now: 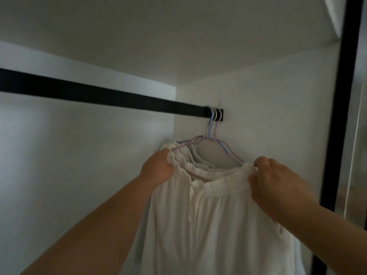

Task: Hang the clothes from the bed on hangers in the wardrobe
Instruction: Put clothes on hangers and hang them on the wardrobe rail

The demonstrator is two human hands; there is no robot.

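Head view, inside wardrobe, looking up toward the right rear corner

Rail (99, 94): black bar, runs from 9 o'clock at the frame edge to a bracket on the side wall (268, 116) just right of centre. Three hanger hooks sit bunched at that end, touching or nearly so

Hangers (212, 132): thin wire type, pale pink and blue. Their arms spread down toward 7 and 5 o'clock from the hooks

Garment (208, 225): white, light, gathered fabric at the top edge, with a drawstring hanging at mid front. Hangs below the hangers, at 6 o'clock of the hooks, body falling out of frame at the bottom. Folds of the same white cloth layered behind the front edge; cannot tell how many pieces

Left hand (157, 169): at the garment's left shoulder, 9 o'clock side. Fingers hidden behind the cloth, curled round the ruffled edge where the pink hanger arm enters

Right hand (278, 181): at the right shoulder, 3 o'clock side. Thumb and fingers pinch the top edge of the fabric

Black frame post (337, 116): upright at 3 o'clock, right of the wall
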